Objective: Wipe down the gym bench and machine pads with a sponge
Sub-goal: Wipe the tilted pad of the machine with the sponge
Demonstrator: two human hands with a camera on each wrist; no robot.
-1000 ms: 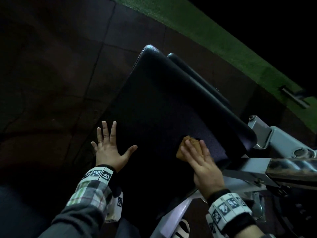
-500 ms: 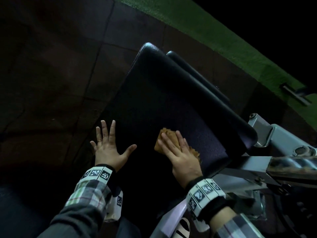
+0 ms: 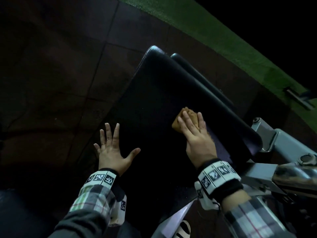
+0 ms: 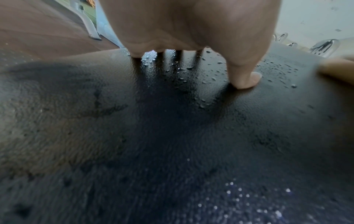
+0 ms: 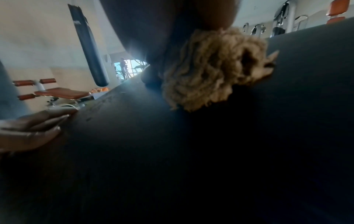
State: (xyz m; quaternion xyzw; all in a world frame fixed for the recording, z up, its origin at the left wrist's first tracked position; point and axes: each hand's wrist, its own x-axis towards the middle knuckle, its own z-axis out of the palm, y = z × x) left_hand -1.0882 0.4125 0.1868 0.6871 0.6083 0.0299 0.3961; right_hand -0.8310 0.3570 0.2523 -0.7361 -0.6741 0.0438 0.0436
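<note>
The sponge is pressed flat on the bench by the right hand; the left hand is splayed, empty. Droplets are seen; other pads seem untouched.

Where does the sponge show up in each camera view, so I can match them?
Head: sponge right of centre, under the right hand's flat fingers on the black pad.
Left wrist: the sponge itself is not identifiable here.
Right wrist: sponge upper centre, under the palm.
Shared landmark: the black pad.
</note>
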